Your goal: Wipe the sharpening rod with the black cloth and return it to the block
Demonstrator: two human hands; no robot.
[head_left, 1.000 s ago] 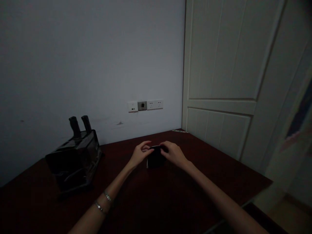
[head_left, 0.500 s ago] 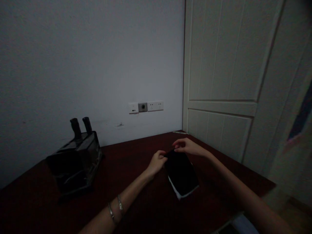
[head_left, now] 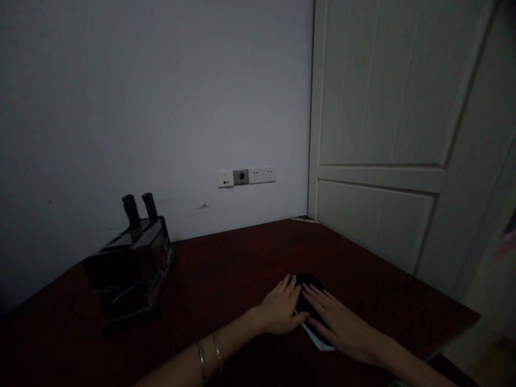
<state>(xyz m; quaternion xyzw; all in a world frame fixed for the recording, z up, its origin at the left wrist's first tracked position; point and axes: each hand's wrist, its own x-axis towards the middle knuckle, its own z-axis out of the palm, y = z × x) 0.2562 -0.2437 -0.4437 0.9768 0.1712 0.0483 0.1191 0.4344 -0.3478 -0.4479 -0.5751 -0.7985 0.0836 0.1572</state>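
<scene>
A dark flat object with a white underside [head_left: 307, 301] lies on the dark red table [head_left: 226, 269], near its front right part. Both my hands rest flat on top of it. My left hand [head_left: 279, 310] covers its left side with the fingers stretched forward. My right hand [head_left: 336, 321] presses on its right side, fingers also extended. Only the object's far dark edge and a white corner by my right wrist show. Two bracelets sit on my left wrist.
A black knife block [head_left: 129, 263] with two handles sticking up stands at the left by the wall. Wall sockets [head_left: 246, 176] sit above the table's back edge. A white panelled door [head_left: 395, 140] borders the table on the right.
The dark object was held up off the table between both hands, then unfolded or turned. It now lies flat nearer me, and both hands have flattened on top of it.
</scene>
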